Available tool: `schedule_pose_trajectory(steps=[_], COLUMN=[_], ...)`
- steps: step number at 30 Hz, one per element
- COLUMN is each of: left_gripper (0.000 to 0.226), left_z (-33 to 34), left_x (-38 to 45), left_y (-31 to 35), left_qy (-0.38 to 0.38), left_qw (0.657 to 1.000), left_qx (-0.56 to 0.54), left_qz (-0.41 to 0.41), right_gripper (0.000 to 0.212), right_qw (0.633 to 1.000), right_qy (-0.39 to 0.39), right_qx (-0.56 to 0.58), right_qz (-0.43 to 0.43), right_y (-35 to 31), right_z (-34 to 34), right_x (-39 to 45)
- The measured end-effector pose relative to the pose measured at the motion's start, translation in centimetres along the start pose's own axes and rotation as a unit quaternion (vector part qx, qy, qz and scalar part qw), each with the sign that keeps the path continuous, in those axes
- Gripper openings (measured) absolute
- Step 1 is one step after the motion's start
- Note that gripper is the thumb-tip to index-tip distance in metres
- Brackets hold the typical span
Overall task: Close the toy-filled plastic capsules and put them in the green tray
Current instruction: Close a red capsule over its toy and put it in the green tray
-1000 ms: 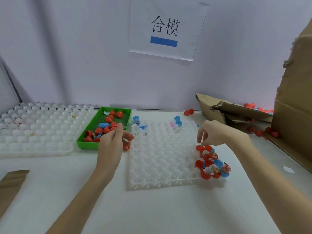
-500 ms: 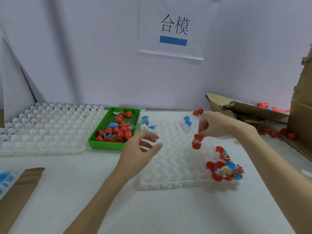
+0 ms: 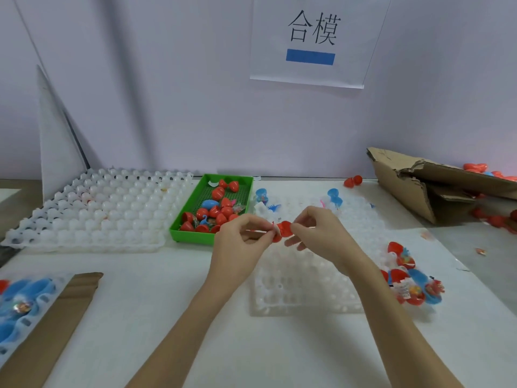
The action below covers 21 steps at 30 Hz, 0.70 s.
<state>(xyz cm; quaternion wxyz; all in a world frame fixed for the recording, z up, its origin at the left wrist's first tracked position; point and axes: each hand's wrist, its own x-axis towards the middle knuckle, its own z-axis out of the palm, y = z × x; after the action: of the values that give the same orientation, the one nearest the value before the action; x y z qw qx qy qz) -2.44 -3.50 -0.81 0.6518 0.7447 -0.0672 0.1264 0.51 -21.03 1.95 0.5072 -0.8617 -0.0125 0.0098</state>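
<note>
At the centre of the frame the left hand [image 3: 240,242] and the right hand [image 3: 321,233] meet over a red capsule [image 3: 285,229], each pinching one side of it in a narrow fingertip grip, held in the air above the far edge of the clear dimpled tray [image 3: 305,287] that lies on the table [image 3: 173,317]. The capsule looks not yet snapped shut, though the seam is too blurred to be sure. Just left of the hands, the green tray [image 3: 193,236] already holds a good heap of closed red capsules and at least one blue one, so much of the work appears done. What is left, as far as can be judged: a cluster of open red and blue capsules with toys [image 3: 411,284] at the right edge of the clear tray, and a few blue pieces [image 3: 334,196] at its far side near the centre. A blue-filled tray [image 3: 19,306] at the lower left may hold more, though its contents are unclear. Loose red pieces also lie by the torn cardboard box [image 3: 414,186] at the right.
</note>
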Motion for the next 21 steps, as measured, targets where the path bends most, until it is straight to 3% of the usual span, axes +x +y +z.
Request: schedule_pose_trajectory(steps=[3, 5, 9, 12, 17, 21], left_gripper=[0.012, 0.011, 0.008, 0.011, 0.013, 0.017], left_z=[-0.3, -0.5, -0.6, -0.8, -1.2, -1.2], left_x=[0.1, 0.2, 0.1, 0.2, 0.4, 0.4], left_y=[0.3, 0.5, 0.8, 0.9, 1.0, 1.0], left_qy=[0.011, 0.011, 0.006, 0.012, 0.019, 0.032], left_qw=[0.999, 0.998, 0.997, 0.996, 0.994, 0.994], left_qx=[-0.033, -0.052, -0.066, -0.081, -0.082, -0.086], left_qz=[-0.015, -0.020, -0.029, -0.044, -0.064, -0.052], right_gripper=[0.011, 0.006, 0.006, 0.006, 0.024, 0.019], right_qw=[0.983, 0.974, 0.971, 0.969, 0.976, 0.975], right_qy=[0.013, 0.032, 0.059, 0.025, 0.025, 0.061], right_qx=[0.183, 0.217, 0.185, 0.166, 0.097, 0.093], right_qz=[-0.023, -0.059, -0.138, -0.180, -0.192, -0.193], right_y=[-0.4, -0.7, -1.0, -1.2, -1.0, -0.7], right_z=[0.9, 1.1, 1.1, 0.6, 0.7, 1.9], right_x=[-1.1, -1.6, -2.2, -2.4, -2.6, -2.5])
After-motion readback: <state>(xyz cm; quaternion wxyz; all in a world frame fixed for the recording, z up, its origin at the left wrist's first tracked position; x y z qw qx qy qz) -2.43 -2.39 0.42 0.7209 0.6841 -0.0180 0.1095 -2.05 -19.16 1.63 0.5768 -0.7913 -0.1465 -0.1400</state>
